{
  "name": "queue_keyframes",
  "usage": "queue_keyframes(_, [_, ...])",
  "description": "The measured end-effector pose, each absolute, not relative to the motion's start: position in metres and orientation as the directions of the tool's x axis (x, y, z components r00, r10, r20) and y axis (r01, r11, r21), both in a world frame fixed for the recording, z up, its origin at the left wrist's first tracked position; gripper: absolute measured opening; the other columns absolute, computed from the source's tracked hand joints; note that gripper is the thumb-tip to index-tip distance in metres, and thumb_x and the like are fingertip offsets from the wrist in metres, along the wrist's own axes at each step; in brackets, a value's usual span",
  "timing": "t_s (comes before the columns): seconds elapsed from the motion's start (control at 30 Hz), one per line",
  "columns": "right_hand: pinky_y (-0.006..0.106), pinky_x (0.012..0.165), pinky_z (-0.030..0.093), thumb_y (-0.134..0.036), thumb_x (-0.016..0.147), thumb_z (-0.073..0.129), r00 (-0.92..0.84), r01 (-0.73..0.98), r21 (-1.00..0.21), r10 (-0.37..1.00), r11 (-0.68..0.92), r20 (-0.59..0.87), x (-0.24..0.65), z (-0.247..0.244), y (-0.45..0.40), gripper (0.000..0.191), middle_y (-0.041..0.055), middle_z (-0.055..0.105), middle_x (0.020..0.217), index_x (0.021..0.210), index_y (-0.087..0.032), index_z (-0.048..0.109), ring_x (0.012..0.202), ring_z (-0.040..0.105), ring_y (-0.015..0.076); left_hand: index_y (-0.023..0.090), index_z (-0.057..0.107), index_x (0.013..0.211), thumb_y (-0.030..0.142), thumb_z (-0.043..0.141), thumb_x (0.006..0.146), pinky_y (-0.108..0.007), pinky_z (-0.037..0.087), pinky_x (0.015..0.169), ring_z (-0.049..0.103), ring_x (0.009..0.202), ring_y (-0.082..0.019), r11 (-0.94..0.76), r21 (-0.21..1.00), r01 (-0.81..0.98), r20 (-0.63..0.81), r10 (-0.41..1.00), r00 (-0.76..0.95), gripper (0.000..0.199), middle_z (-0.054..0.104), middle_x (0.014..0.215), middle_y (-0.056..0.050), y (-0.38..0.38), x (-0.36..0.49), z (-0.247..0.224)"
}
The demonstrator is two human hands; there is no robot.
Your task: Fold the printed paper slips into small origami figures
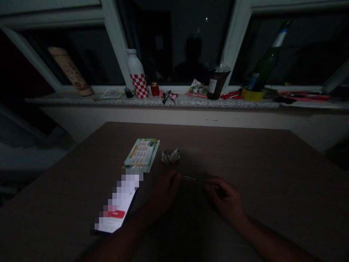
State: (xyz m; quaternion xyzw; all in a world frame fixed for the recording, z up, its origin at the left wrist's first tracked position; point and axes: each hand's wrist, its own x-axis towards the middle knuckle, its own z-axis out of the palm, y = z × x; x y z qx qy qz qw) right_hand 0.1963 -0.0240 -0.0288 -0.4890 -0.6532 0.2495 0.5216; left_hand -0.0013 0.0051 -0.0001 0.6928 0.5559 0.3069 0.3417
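Between my two hands a thin folded paper strip (192, 178) is stretched, seen nearly edge-on in dim light. My left hand (167, 187) pinches its left end, and my right hand (225, 196) pinches its right end. Just beyond my left hand stands a small folded paper piece (170, 156) with two raised points. Left of it lies a stack of printed green and white sheets (141, 153). A lit phone (117, 207) rests on the table beside my left forearm, its upper screen pixelated.
The brown table (231, 145) meets a wall below a stone windowsill (109, 101). On the sill stand a checkered white bottle (139, 78), a tan tumbler (71, 71), a dark cup (216, 83), a green bottle (265, 63) and a yellow tape roll (252, 95).
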Motion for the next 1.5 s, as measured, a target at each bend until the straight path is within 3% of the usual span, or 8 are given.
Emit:
queue_keyframes(0.73, [0.021,0.043,0.041,-0.028,0.082,0.057,0.010,0.359,-0.873,0.934,0.329,0.356,0.1962,-0.0294,-0.0228,0.015,-0.0015,0.055,0.053,0.085,-0.016,0.066,0.047,0.051,0.0116,0.018,0.051,0.071,0.038,0.037,0.090,-0.024,0.036,0.053,0.049,0.059,-0.015,-0.123,0.827,0.549,0.025,0.983,0.181,0.031,0.053,0.064,0.001,0.0062,-0.0026,0.0005])
queue_keyframes(1.17, [0.023,0.051,0.047,-0.026,0.082,0.059,-0.007,0.386,-0.852,0.924,0.355,0.382,0.1978,-0.0334,-0.0212,0.015,0.0006,0.060,0.061,0.089,-0.018,0.070,0.054,0.056,0.0135,0.019,0.052,0.073,0.038,0.038,0.090,-0.025,0.038,0.056,0.051,0.063,-0.016,-0.111,0.849,0.517,0.036,0.988,0.153,0.029,0.052,0.065,0.001,0.0052,-0.0029,0.0019])
queue_keyframes(1.5, [0.021,0.046,0.042,-0.025,0.081,0.059,-0.021,0.359,-0.872,0.937,0.332,0.348,0.1984,-0.0345,-0.0203,0.014,-0.0010,0.056,0.060,0.091,-0.018,0.068,0.052,0.053,0.0124,0.018,0.050,0.073,0.039,0.040,0.090,-0.023,0.035,0.052,0.047,0.059,-0.014,-0.097,0.866,0.491,0.036,0.990,0.134,0.028,0.050,0.063,0.002,0.0049,-0.0032,0.0009])
